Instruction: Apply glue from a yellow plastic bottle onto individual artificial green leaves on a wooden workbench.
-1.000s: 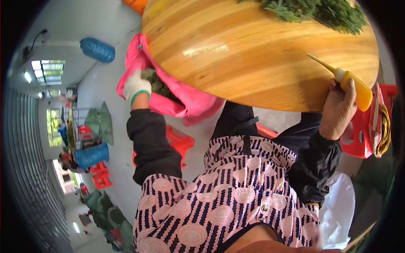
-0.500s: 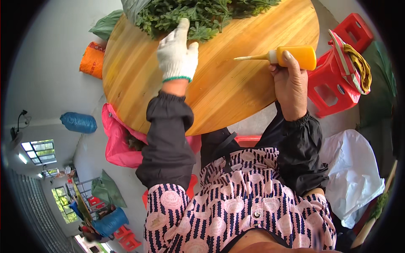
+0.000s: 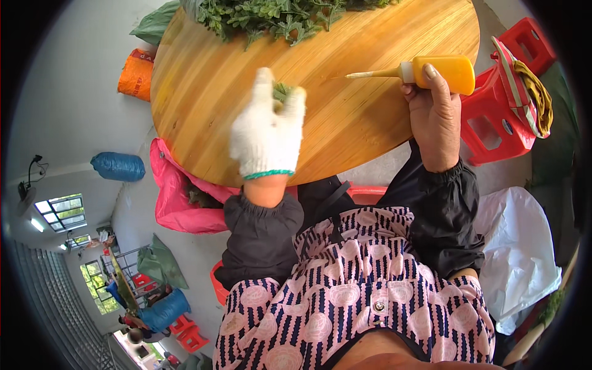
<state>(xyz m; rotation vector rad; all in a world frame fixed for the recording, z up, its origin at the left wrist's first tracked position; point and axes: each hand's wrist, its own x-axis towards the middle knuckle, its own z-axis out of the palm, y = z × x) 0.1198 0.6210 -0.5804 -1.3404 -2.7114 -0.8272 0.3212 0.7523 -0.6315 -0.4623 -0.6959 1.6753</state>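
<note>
My left hand (image 3: 266,132), in a white knit glove with a green cuff edge, is above the near left part of the round wooden table (image 3: 370,123). A small green sprig (image 3: 282,92) shows between its thumb and forefinger; the rest of the sprig is hidden behind the glove. My bare right hand (image 3: 435,117) is wrapped round a yellow squeeze bottle (image 3: 453,74) over the table's right side. The bottle lies sideways, its long thin nozzle pointing left. A pile of leafy green sprigs (image 3: 271,18) covers the table's far edge, beyond both hands.
Red plastic stools (image 3: 502,117) stand at the right, one with a striped bag (image 3: 510,80) on it. A pink bag (image 3: 169,197) is under the table's near left edge. An orange sack (image 3: 135,74) and a blue bundle (image 3: 117,166) are on the left, a white sack (image 3: 512,246) by my right elbow.
My left hand has drawn back toward me from the pile, with a green sprig now showing in its fingers. My right hand still holds the yellow bottle in much the same pose.
</note>
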